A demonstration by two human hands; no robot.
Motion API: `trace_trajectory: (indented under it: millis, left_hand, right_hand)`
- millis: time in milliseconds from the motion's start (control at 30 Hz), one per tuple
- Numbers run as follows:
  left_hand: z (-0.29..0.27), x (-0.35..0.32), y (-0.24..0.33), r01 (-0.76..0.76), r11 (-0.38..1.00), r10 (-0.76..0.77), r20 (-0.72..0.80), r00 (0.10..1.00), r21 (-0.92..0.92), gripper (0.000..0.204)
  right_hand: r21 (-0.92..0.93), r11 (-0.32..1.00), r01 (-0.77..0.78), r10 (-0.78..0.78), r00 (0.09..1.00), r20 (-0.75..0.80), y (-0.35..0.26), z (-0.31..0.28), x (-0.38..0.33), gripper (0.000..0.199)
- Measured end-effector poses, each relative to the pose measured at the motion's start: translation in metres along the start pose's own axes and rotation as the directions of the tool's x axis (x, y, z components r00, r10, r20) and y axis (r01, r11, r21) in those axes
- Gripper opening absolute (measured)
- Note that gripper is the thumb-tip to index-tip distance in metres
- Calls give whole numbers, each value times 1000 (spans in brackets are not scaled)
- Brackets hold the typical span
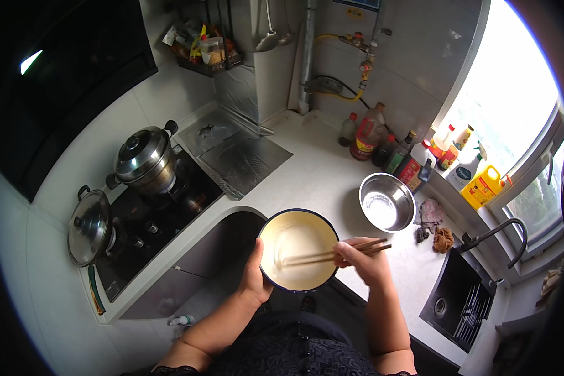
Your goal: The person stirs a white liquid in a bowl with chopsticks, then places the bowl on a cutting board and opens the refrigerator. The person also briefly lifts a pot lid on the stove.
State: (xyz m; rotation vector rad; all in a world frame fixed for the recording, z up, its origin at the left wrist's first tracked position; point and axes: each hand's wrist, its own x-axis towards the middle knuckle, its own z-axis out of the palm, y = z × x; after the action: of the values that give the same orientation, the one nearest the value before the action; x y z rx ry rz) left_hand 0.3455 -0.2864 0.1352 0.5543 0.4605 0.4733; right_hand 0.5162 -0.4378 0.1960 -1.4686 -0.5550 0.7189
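My left hand (255, 276) grips the left rim of a round bowl (313, 227) with a dark blue edge, held over the counter's front edge. A pale cream batter (297, 250) fills the bowl. A pair of wooden chopsticks (323, 255) is pinched in my right hand (365, 260) at the bowl's right rim. Their tips reach left into the batter.
An empty steel bowl (387, 202) stands on the white counter (313, 175) behind my right hand. Bottles (382, 141) line the wall and window sill. A stove (150, 219) with a lidded steel pot (143, 158) and a lidded pan (89, 227) lies left. A dark sink (460, 294) with a faucet is at right.
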Motion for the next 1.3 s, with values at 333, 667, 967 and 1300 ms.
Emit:
trace_trajectory:
  millis: [333,667,967,1300]
  left_hand:
    - [-4,3,-2,17,1000,-17,6,1000,-17,71]
    - [-5,4,6,65,997,-64,27,998,-48,72]
    - [-6,5,5,152,984,-147,61,987,-97,71]
    - [-9,2,13,3,999,1,83,997,-40,72]
  right_hand:
    - [-12,999,-41,41,998,44,0,-3,1,17]
    - [-48,998,-51,50,999,-15,4,-2,9,23]
    - [-78,995,-67,72,995,73,-9,1,10,21]
    - [-40,998,-51,53,996,69,-18,11,9,20]
